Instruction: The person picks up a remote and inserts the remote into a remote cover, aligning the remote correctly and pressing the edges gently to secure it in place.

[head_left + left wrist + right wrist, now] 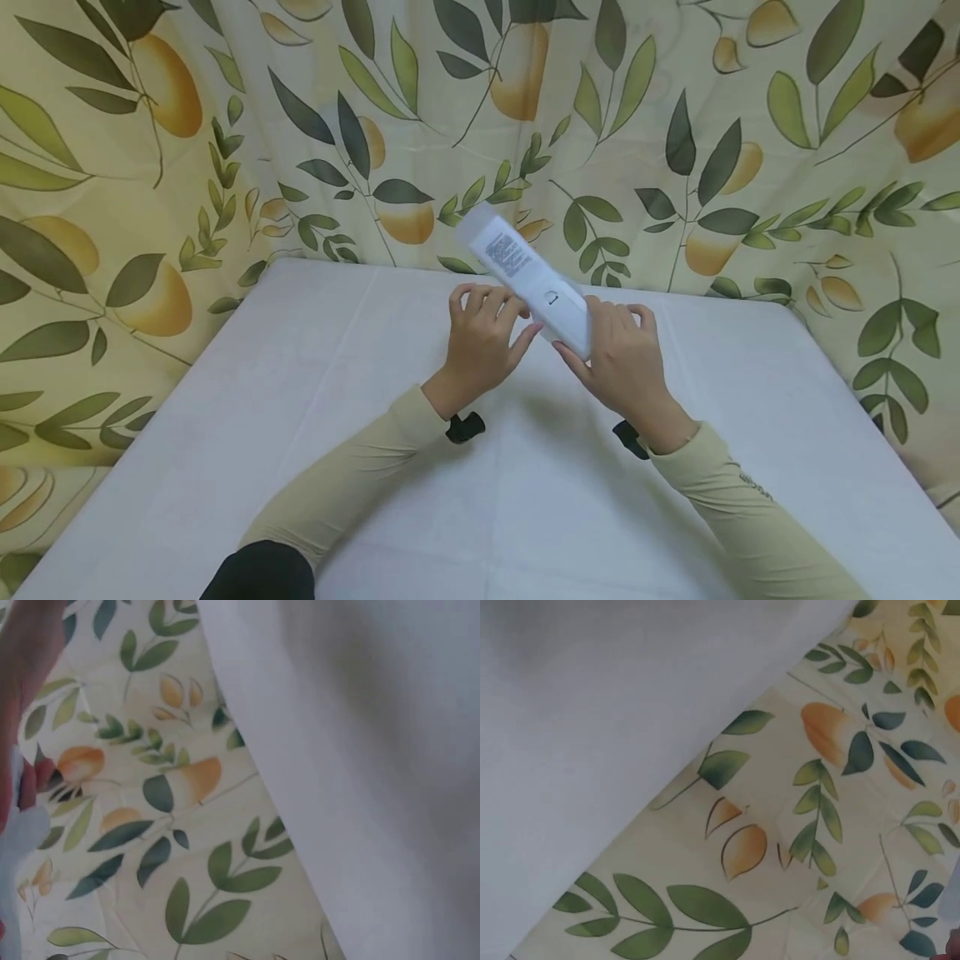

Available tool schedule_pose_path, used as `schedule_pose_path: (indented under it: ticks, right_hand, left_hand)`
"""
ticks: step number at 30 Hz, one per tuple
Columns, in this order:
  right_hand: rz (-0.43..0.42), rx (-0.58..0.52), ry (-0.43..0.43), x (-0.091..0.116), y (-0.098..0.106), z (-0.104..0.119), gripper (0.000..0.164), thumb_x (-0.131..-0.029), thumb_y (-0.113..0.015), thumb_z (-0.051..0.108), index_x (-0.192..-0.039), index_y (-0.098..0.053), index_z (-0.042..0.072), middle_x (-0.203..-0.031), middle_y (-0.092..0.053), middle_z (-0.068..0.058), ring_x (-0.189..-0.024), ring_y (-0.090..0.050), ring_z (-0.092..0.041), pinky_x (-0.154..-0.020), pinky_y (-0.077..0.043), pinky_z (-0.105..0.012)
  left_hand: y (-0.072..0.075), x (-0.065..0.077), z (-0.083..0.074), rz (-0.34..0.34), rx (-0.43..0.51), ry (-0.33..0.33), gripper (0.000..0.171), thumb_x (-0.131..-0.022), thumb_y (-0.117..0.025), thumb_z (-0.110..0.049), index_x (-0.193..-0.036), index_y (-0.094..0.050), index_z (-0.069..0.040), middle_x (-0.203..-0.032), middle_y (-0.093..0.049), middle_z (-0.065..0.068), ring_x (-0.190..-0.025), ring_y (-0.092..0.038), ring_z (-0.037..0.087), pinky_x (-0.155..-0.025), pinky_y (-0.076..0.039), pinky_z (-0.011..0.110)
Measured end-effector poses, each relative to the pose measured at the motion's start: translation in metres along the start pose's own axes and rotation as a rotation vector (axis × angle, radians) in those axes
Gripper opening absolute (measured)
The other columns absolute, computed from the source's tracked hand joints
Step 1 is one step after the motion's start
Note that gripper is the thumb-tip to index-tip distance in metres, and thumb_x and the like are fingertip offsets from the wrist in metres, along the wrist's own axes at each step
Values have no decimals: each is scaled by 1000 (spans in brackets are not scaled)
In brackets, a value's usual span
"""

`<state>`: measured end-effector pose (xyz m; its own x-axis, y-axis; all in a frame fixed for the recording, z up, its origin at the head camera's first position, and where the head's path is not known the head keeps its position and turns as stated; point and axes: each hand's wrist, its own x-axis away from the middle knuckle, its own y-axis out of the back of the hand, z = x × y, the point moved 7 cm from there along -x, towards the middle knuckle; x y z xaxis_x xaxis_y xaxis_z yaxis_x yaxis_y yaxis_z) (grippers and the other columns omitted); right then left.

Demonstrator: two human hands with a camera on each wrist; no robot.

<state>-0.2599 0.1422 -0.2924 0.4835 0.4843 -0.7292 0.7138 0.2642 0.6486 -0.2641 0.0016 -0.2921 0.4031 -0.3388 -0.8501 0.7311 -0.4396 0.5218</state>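
Note:
A long white packet [551, 292], with a block of dark print and a small dark mark on its face, is held tilted over the far side of the table. Its far end is translucent. My right hand [626, 358] grips the near end, thumb below and fingers over the right edge. From the left, bent fingers and thumb of my left hand [483, 337] pinch at the packet's lower edge. The left wrist view catches part of the whitish packet [22, 840] along its left side. Only a sliver of the packet [951, 892] appears in the right wrist view.
A white-covered table [420, 517] spreads beneath both arms. Behind it hangs a curtain [480, 167] printed with leaves and orange fruit, close to the far table edge. Dark bands [465, 427] sit at both wrists.

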Motion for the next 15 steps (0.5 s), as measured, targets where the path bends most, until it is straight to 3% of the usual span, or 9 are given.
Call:
schedule_pose_path:
  ticks: [5, 13, 15]
  right_hand:
    - [-36, -13, -61, -1, 3, 0, 74, -94, -27, 58, -113, -48, -10, -84, -61, -27, -70, -60, -39, -73, -46, -54]
    - [-86, -78, -98, -3, 9, 6, 66, -94, -33, 56, -113, -45, -7, -85, -59, -25, -71, -58, -39, -71, -43, -54]
    - [-71, -83, -104, -4, 9, 6, 61, -92, -41, 52, -114, -44, -6, -87, -59, -25, -73, -58, -40, -71, -43, -54]
  left_hand:
    - [1, -4, -5, -11, 88, 27, 11, -84, -68, -20, -83, -67, -9, -87, -64, 3, -91, -50, 21, -92, -35, 44]
    - [2, 1, -13, -13, 161, -74, 7, -83, -69, -16, -80, -67, -9, -86, -65, 2, -91, -50, 20, -91, -39, 43]
    - [4, 1, -14, -25, 175, -99, 8, -83, -70, -16, -80, -67, -9, -86, -64, 3, -90, -50, 20, -91, -39, 43]
